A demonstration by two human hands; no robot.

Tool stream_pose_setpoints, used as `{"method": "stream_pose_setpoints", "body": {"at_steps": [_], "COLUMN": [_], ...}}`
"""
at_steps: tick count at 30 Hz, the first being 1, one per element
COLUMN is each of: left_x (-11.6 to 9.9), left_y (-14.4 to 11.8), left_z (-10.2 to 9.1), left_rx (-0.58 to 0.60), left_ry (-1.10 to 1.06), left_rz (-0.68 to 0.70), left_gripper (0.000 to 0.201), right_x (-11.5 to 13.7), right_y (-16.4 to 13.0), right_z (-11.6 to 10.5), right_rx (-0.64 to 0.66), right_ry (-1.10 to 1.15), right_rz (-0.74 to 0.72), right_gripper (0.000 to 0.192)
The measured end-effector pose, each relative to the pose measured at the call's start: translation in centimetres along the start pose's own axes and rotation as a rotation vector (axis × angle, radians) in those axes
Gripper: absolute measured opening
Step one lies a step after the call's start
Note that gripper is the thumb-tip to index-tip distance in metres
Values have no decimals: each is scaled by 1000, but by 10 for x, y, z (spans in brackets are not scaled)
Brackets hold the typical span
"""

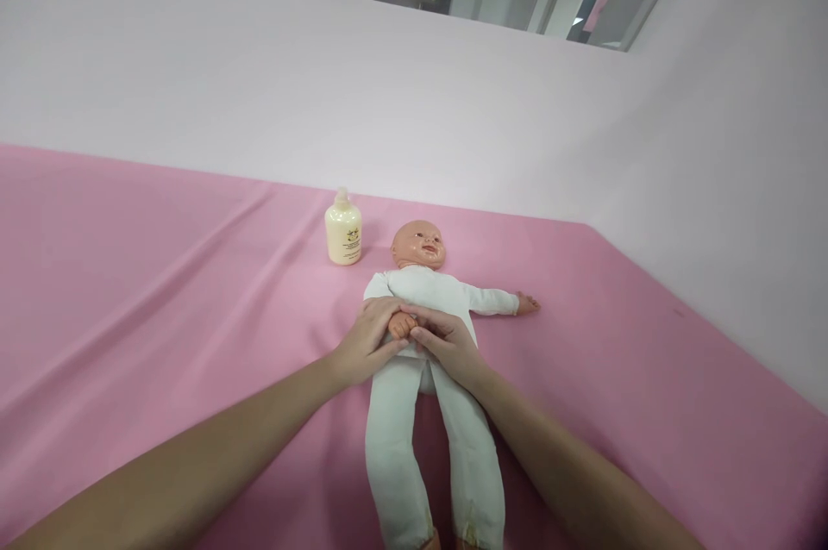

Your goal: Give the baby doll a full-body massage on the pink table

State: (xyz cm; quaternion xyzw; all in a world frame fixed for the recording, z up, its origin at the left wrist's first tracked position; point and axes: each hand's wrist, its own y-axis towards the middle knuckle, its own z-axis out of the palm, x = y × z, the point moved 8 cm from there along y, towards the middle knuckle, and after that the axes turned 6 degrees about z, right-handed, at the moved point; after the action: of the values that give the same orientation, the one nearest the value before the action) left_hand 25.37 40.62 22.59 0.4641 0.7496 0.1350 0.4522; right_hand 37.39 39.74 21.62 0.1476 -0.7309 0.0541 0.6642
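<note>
Pink cloth all over the desk (161, 291), with a baby doll (423, 309) lying flat on its back roughly mid-frame, head pointing away toward the pale wall (453, 119), legs running back toward the camera. So long axis = straight near-to-far, pretty much in line with both forearms. Both hands meeting right over the doll's belly: left hand (368, 345) coming in from the left, right hand (449, 345) from the right, fingertips overlapping at the middle. Tucked between them, the doll's small hand (402, 325), pulled across the white suit. Left grip curled around that little hand, holding it; right grip also closed over it from the other side, fingers laid on top. Equal reach really, neither hand nearer. Doll's other arm (501, 302) stretched out sideways to the right, lying bare on the cloth, well apart from both grips. Cream lotion bottle (342, 231) standing upright just beside the doll's head, on its left, untouched.
</note>
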Motion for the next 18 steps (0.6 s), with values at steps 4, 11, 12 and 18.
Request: {"method": "stream_pose_setpoints", "body": {"at_steps": [4, 11, 12, 18], "left_x": [1, 4, 3, 4], "left_y": [-1, -1, -1, -1], "left_z": [0, 1, 1, 0], "left_rx": [-12, -5, -4, -10], "left_ry": [-15, 9, 10, 14], "left_rz": [16, -6, -5, -2], "left_gripper": [57, 55, 54, 48], "right_x": [1, -2, -1, 1], "right_y": [-1, -1, -1, -1], "right_z": [0, -1, 0, 0], "right_rx": [-12, -6, -5, -7], "right_ry": [-23, -40, -42, -44], "right_rz": [14, 30, 27, 13], "right_gripper": [46, 48, 48, 44]}}
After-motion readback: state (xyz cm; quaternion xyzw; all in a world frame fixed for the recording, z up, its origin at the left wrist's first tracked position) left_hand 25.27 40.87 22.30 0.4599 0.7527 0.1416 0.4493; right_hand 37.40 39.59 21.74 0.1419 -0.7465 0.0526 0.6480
